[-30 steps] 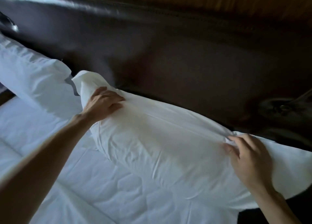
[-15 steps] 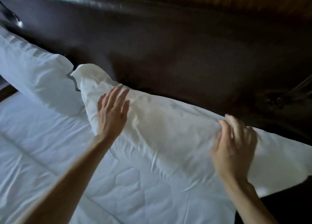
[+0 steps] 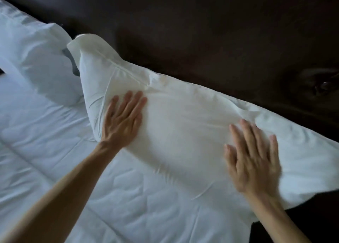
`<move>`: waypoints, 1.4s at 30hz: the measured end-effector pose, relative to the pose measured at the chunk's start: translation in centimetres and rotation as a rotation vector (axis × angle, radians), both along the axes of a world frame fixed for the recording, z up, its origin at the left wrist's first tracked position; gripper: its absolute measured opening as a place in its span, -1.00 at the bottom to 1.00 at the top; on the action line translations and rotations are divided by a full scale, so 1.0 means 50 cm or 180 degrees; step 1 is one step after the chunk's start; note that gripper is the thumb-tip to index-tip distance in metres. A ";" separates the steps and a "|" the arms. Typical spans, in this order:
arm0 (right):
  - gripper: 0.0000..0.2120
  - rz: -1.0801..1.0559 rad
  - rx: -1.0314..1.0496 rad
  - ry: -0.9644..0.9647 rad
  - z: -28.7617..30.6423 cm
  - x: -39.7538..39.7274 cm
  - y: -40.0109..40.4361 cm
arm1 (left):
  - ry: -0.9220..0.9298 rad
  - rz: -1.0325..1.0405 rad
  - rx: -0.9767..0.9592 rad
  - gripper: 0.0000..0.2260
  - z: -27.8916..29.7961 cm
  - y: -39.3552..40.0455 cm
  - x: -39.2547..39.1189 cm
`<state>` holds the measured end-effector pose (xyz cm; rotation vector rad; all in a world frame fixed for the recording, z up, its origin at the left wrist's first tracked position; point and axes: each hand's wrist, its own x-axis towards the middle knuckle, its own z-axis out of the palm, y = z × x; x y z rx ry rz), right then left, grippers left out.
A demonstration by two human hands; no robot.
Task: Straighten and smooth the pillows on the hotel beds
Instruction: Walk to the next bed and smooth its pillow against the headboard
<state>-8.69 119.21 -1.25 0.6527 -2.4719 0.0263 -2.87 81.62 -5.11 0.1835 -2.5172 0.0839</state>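
Note:
A white pillow (image 3: 183, 121) lies along the dark headboard, slanting from upper left to lower right. My left hand (image 3: 122, 118) rests flat on its left part, fingers spread and pointing up. On the pillow's right part my right hand (image 3: 253, 160) lies flat too, fingers apart, a little blurred. Neither hand grips the cloth. A second white pillow (image 3: 36, 59) leans at the far left, its corner next to the first pillow's raised left corner.
The dark brown padded headboard (image 3: 211, 37) runs behind both pillows. A white quilted bed cover (image 3: 91, 178) fills the lower left. The bed's right edge drops into a dark gap (image 3: 302, 220) at the lower right.
Both hands let go of the pillow's ends and came down flat onto its top, nearer the front. The view has shifted closer and lower.

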 end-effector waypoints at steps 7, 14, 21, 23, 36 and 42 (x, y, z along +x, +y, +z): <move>-0.42 0.0219 -0.0287 -0.0357 -0.033 0.113 -0.119 | 0.0252 0.0263 0.0364 -0.58 0.013 0.152 0.047; -0.44 0.0343 0.0120 -0.0081 -0.094 0.089 -0.120 | 0.0204 -0.0275 0.0016 -0.55 -0.097 0.173 0.055; -0.36 0.0238 0.0294 -0.0028 -0.085 0.049 0.027 | -0.0021 -0.0158 -0.0193 -0.58 -0.089 0.041 0.069; -0.34 0.0257 0.0331 -0.0170 -0.065 0.060 0.041 | -0.0315 -0.0085 -0.0158 -0.57 -0.069 0.031 0.082; -0.60 0.0334 -0.0780 -0.1028 0.204 -0.013 -0.053 | -0.0711 -0.0816 0.0340 -0.65 0.263 0.009 -0.028; -0.23 -0.0049 -0.0187 -0.1294 0.141 -0.065 -0.072 | -0.1634 -0.0822 0.0537 -0.34 0.246 -0.030 -0.145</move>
